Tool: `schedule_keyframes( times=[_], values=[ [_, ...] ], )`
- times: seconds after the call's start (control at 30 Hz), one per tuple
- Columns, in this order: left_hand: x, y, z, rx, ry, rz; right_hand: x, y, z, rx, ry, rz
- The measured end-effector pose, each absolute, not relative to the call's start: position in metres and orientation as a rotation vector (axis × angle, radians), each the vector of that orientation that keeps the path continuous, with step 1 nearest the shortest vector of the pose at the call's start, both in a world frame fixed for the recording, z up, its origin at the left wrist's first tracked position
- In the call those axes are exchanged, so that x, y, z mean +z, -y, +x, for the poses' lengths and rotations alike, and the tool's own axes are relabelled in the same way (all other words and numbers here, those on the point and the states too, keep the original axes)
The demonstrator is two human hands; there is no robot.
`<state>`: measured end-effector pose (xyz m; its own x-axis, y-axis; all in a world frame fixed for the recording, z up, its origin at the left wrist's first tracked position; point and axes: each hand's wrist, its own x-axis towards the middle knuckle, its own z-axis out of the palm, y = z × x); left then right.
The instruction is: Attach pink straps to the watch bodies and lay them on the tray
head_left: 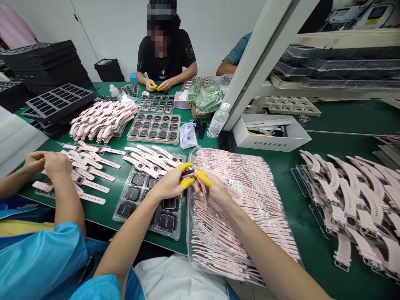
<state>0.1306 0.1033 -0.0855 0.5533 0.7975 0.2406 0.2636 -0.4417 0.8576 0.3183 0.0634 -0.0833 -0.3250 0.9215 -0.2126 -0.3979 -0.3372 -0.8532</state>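
Note:
My left hand, yellow finger cots on its tips, pinches a small dark watch case. Close against it, my right hand, also in yellow cots, grips a pink watch strap at the case's edge. Whether strap and case are joined is hidden by the fingers. Beneath my hands lies a wide clear bag of pink straps with a printed label. Left of it, a clear tray holds square black watch faces, and several watches with pink straps lie across its far part.
A co-worker's hands work at the left beside strapped watches. Another person sits across. A water bottle, a white box and a slanted post stand beyond. Stacked strapped watches lie right.

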Motion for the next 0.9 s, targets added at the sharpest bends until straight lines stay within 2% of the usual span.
schedule_keyframes(
  times=[0.17,0.3,0.43,0.5,0.57,0.67,0.77,0.9],
  values=[
    [-0.087,-0.103,0.137,1.15,-0.89,1.751,-0.075,-0.062,0.318,1.992,0.851,-0.895],
    [-0.087,-0.114,0.128,1.421,-0.934,1.329,-0.075,-0.062,0.322,2.175,0.915,-0.905],
    [-0.082,-0.126,0.111,1.685,-1.052,1.011,-0.079,-0.064,0.325,2.156,1.01,-0.989],
    [-0.081,-0.126,0.112,1.576,-1.064,1.059,-0.08,-0.064,0.324,1.981,1.03,-1.007],
    [-0.083,-0.12,0.12,1.323,-1.015,1.238,-0.08,-0.064,0.322,1.819,1.026,-0.994],
    [-0.089,-0.11,0.134,1.012,-0.871,1.663,-0.08,-0.062,0.317,1.758,1.029,-0.941],
    [-0.096,-0.107,0.139,0.933,-0.755,2.0,-0.08,-0.061,0.315,1.806,1.03,-0.894],
    [-0.098,-0.11,0.135,0.95,-0.7,2.133,-0.077,-0.063,0.316,1.903,0.947,-0.873]
  ],
)
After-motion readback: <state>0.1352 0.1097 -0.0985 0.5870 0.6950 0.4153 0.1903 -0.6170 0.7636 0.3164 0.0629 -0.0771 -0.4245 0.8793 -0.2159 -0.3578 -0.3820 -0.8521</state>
